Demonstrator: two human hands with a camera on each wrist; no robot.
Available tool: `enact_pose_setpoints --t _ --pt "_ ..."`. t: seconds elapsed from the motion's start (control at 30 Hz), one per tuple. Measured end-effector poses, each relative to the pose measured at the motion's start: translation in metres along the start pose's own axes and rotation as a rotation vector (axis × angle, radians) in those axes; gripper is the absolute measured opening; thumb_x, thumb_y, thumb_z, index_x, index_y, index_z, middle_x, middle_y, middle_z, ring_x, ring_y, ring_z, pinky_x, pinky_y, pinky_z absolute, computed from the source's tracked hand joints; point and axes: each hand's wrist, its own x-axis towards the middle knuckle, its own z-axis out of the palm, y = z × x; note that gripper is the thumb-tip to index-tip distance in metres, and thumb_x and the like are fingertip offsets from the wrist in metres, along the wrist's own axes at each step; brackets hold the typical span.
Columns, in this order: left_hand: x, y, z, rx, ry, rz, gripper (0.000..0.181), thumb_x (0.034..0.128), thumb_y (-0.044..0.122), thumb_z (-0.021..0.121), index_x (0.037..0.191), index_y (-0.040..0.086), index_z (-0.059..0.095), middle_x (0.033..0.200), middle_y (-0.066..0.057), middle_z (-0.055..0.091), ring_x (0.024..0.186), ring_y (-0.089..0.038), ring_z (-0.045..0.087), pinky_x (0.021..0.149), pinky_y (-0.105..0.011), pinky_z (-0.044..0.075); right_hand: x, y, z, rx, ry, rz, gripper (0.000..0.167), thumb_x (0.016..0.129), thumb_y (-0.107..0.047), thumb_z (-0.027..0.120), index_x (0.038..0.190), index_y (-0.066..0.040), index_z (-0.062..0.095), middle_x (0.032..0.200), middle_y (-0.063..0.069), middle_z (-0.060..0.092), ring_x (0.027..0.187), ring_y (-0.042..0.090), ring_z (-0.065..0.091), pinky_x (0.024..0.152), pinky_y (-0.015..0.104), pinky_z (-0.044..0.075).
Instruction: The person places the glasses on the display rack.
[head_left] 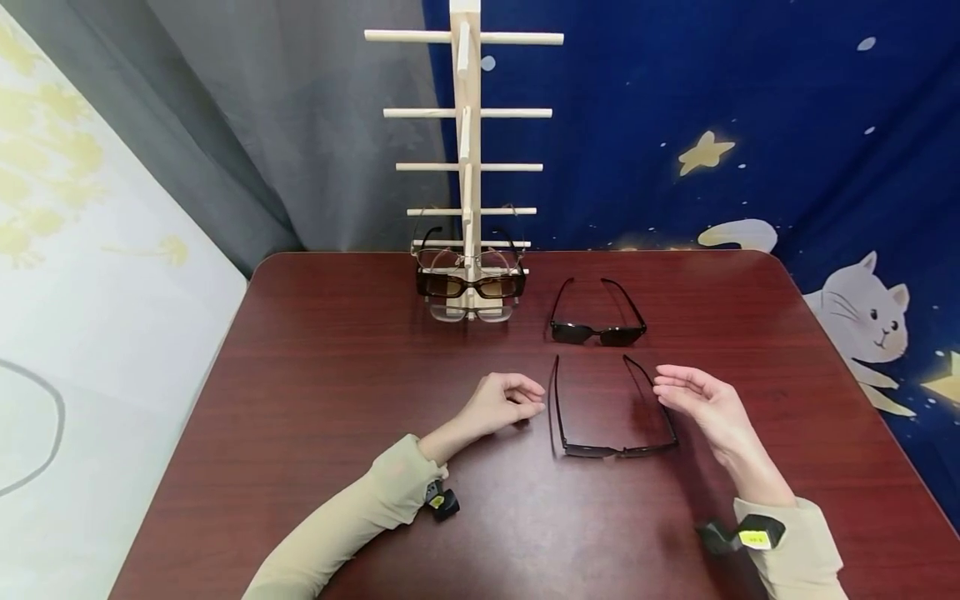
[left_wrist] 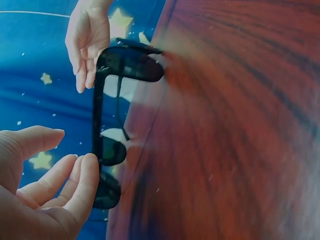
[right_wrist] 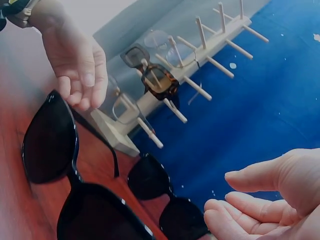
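Black sunglasses [head_left: 618,452] lie on the table between the two hands, lenses toward the person and temples pointing away. Just left of their left temple is my left hand [head_left: 501,406], fingers relaxed and slightly bent, holding nothing. My right hand [head_left: 705,404] hovers beside the right temple, its fingers loosely extended with a gap to the thumb. A second pair of black sunglasses [head_left: 597,334] rests farther back, its temples also pointing away. The right wrist view shows the nearer sunglasses [right_wrist: 49,142] large, between the left hand [right_wrist: 75,62] and the right hand [right_wrist: 270,200].
A wooden rack [head_left: 467,150] with several pegs stands at the table's back edge. On its lower pegs hang tortoiseshell sunglasses [head_left: 472,287], clear-lensed glasses [head_left: 492,314] and thin-rimmed glasses above. Behind the table [head_left: 337,350] hang a grey curtain [head_left: 225,108] and a blue patterned one [head_left: 637,100].
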Motion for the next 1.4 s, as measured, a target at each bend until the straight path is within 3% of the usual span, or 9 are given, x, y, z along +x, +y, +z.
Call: enact_pose_setpoints --t 0.2,0.37,0.5,0.63,0.73,0.87,1.03,1.2,1.4 --pt "0.0 -0.003 0.012 0.066 0.018 0.018 0.015 0.0772 0.006 0.075 0.09 -0.001 0.07 0.077 -0.009 0.069 0.062 -0.007 0.062 0.051 -0.016 0.049 -0.009 -0.003 -0.003 -0.035 0.006 0.012 0.038 0.084 -0.003 0.069 0.121 0.002 0.058 0.099 0.004 0.07 0.09 0.012 0.067 0.078 0.025 0.054" --pt "0.0 -0.004 0.019 0.093 0.031 -0.01 0.015 0.0776 0.009 0.075 0.089 0.001 0.071 0.077 -0.006 0.069 0.061 -0.003 0.06 0.05 -0.015 0.048 -0.024 -0.03 0.013 -0.099 -0.008 0.004 0.031 0.084 -0.007 0.069 0.114 -0.002 0.063 0.095 0.0 0.07 0.086 0.006 0.067 0.074 0.019 0.054" --pt "-0.001 -0.004 0.022 0.101 0.043 -0.036 0.016 0.077 0.012 0.076 0.088 0.002 0.071 0.075 -0.004 0.069 0.059 -0.002 0.059 0.05 -0.016 0.048 -0.034 -0.052 0.029 -0.155 0.035 0.046 0.024 0.085 0.001 0.066 0.108 -0.004 0.066 0.089 -0.004 0.07 0.08 0.002 0.065 0.07 0.016 0.053" --pt "0.0 -0.004 0.025 0.104 0.044 -0.065 0.016 0.077 0.013 0.076 0.087 0.002 0.072 0.074 -0.004 0.069 0.057 0.0 0.059 0.05 -0.016 0.049 -0.039 -0.057 0.033 -0.191 0.044 0.11 0.021 0.086 0.004 0.063 0.103 -0.007 0.067 0.084 -0.007 0.069 0.077 0.0 0.064 0.066 0.017 0.054" --pt "0.001 -0.003 0.027 0.09 0.045 -0.087 0.016 0.0771 0.014 0.076 0.087 0.002 0.072 0.073 -0.005 0.069 0.056 -0.002 0.06 0.051 -0.016 0.05 -0.041 -0.056 0.033 -0.223 0.054 0.15 0.018 0.086 0.003 0.063 0.104 0.0 0.066 0.081 -0.007 0.068 0.073 0.0 0.063 0.063 0.018 0.054" --pt "0.003 -0.003 0.03 0.027 0.049 -0.126 0.015 0.0772 0.011 0.076 0.086 0.0 0.071 0.07 -0.007 0.069 0.056 -0.013 0.064 0.051 -0.02 0.052 -0.041 -0.055 0.034 -0.29 0.068 0.177 0.022 0.087 -0.001 0.065 0.106 0.01 0.063 0.078 -0.008 0.068 0.069 0.001 0.063 0.059 0.019 0.054" --pt "0.003 -0.002 0.033 -0.157 0.024 -0.22 0.015 0.0783 0.004 0.074 0.088 -0.006 0.068 0.072 -0.018 0.068 0.055 -0.018 0.064 0.054 -0.03 0.057 -0.042 -0.055 0.033 -0.297 0.067 0.186 0.021 0.087 0.001 0.063 0.104 0.013 0.062 0.077 -0.006 0.069 0.067 0.002 0.063 0.056 0.019 0.054" --pt "0.002 -0.001 0.036 -0.329 -0.013 -0.305 0.017 0.0804 -0.003 0.07 0.092 -0.013 0.063 0.075 -0.027 0.066 0.051 -0.01 0.06 0.054 -0.028 0.057 -0.043 -0.054 0.033 -0.244 0.062 0.192 0.014 0.087 0.001 0.063 0.099 0.002 0.068 0.076 -0.006 0.069 0.068 0.002 0.064 0.056 0.018 0.053" --pt "0.002 0.0 0.037 -0.423 -0.025 -0.348 0.017 0.0813 -0.008 0.066 0.095 -0.016 0.059 0.064 -0.008 0.063 0.049 -0.01 0.06 0.049 -0.02 0.054 -0.045 -0.052 0.033 -0.144 0.058 0.189 0.018 0.087 0.002 0.063 0.094 -0.011 0.072 0.077 -0.006 0.069 0.068 0.002 0.064 0.056 0.016 0.053"
